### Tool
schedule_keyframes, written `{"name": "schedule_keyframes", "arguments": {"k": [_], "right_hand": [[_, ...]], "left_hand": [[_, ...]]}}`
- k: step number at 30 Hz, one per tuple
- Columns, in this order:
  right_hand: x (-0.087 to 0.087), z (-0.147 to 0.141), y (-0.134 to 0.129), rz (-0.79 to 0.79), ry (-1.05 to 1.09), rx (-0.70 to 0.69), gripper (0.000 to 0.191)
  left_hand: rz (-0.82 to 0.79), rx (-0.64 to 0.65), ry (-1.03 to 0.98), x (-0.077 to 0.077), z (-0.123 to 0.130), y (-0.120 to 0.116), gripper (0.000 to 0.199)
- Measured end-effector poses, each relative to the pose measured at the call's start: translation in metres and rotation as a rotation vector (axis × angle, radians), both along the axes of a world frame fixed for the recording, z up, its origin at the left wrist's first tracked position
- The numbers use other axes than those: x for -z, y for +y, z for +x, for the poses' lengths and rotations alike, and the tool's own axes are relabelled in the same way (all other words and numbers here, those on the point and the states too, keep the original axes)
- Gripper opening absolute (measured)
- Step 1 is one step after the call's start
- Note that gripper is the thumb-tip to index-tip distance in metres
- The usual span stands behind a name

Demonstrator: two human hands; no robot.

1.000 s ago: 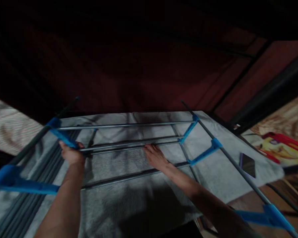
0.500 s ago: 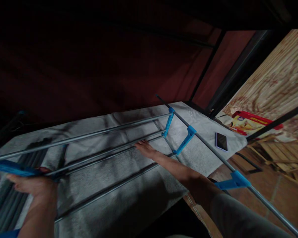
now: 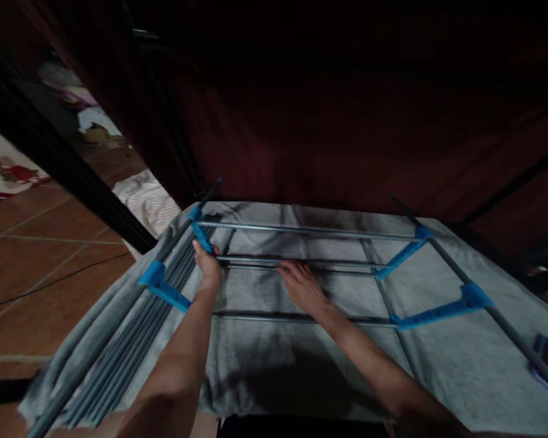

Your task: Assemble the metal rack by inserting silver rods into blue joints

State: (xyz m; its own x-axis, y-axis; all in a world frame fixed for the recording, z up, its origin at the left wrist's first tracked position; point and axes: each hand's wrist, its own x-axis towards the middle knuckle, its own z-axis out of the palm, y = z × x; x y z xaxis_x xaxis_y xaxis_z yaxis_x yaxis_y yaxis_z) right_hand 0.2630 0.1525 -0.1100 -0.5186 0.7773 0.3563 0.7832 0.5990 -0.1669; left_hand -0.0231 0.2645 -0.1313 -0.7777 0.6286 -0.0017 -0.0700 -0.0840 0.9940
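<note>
A frame of grey metal tubes (image 3: pixel 301 230) with blue plastic brackets (image 3: pixel 442 310) rests on a grey cloth (image 3: pixel 265 359). My left hand (image 3: pixel 207 258) is closed around the upper left blue bracket (image 3: pixel 201 236), where a middle tube meets it. Near the centre, my right hand (image 3: pixel 301 283) lies over the two close middle tubes, its fingers bent across them. At the left of the cloth, several loose grey tubes (image 3: pixel 137 340) lie side by side under the frame's left side tube.
At the right edge is a phone (image 3: pixel 541 365), partly behind the frame's right tube. Dark posts (image 3: pixel 68 176) and a dark red curtain (image 3: pixel 324 158) stand around the cloth. Striped fabric (image 3: pixel 147 201) lies at the left on the tiled floor (image 3: pixel 31 267).
The view has swung left, bringing the left side of the frame and the floor into sight. My right hand is now closer to my left hand along the middle tubes.
</note>
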Motion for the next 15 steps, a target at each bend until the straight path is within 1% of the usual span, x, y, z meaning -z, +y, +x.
{"name": "schedule_keyframes", "arguments": {"k": [3,5,7,9,11,13,15], "right_hand": [[-0.025,-0.045,0.02,-0.013,0.006,-0.022,0.042],[-0.033,-0.077,0.036,-0.058,-0.031,-0.033,0.041],[-0.034,-0.109,0.049,-0.121,-0.089,-0.066,0.04],[-0.031,-0.138,0.059,-0.173,-0.146,-0.106,0.039],[-0.027,-0.161,0.065,-0.198,-0.178,-0.113,0.04],[-0.025,-0.177,0.069,-0.214,-0.176,-0.081,0.041],[-0.025,-0.185,0.072,-0.239,-0.17,-0.061,0.041]], "left_hand": [[0.038,0.034,0.006,0.007,-0.004,-0.002,0.064],[0.047,0.053,0.001,0.009,-0.004,-0.004,0.066],[0.055,0.07,-0.028,0.009,-0.005,-0.005,0.067],[0.07,0.093,-0.068,0.007,-0.005,-0.006,0.065],[0.099,0.105,-0.108,0.006,-0.006,-0.007,0.061],[0.121,0.098,-0.134,0.006,-0.007,-0.008,0.057],[0.127,0.081,-0.155,0.007,-0.008,-0.008,0.055]]}}
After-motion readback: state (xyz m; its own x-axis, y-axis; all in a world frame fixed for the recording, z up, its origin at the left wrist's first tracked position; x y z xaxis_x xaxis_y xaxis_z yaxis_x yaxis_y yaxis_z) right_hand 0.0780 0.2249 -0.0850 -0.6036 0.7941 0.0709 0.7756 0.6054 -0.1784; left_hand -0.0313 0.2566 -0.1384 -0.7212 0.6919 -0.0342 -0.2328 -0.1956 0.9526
